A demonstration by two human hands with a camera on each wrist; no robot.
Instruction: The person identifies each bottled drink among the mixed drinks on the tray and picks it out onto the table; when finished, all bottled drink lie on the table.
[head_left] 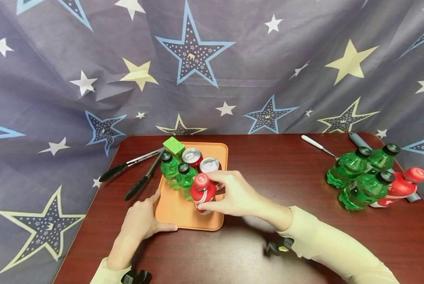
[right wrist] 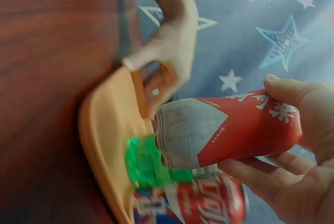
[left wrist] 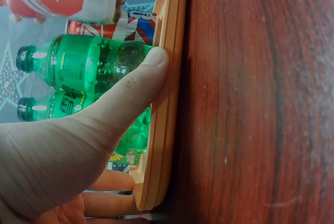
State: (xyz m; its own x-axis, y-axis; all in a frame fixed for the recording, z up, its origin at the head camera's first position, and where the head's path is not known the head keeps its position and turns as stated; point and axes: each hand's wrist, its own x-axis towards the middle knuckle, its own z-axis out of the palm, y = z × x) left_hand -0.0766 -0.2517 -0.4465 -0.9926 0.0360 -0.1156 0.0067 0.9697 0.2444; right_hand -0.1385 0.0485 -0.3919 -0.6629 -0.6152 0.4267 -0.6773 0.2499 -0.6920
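My right hand (head_left: 238, 195) grips a small red-capped bottle (head_left: 202, 191) with a red and white label, its thumb and fingers on opposite sides. In the right wrist view the bottle (right wrist: 229, 127) is raised above the orange tray (head_left: 172, 215), its base clear of it. My left hand (head_left: 141, 217) holds the tray's near left corner, its thumb on the front rim and its fingers at the left side. On the tray stand two green bottles (head_left: 170, 169), two soda cans (head_left: 192, 156) and a green box (head_left: 174, 146). The held bottle and right hand partly hide the nearer can.
Open tongs (head_left: 146, 179) with black handles lie left of the tray. Toward the right of the table stand several green bottles (head_left: 348, 167) and another red bottle (head_left: 398, 187). A white-handled utensil (head_left: 318, 145) and a grey-handled one (head_left: 357, 140) lie behind them. A star-patterned cloth hangs at the back.
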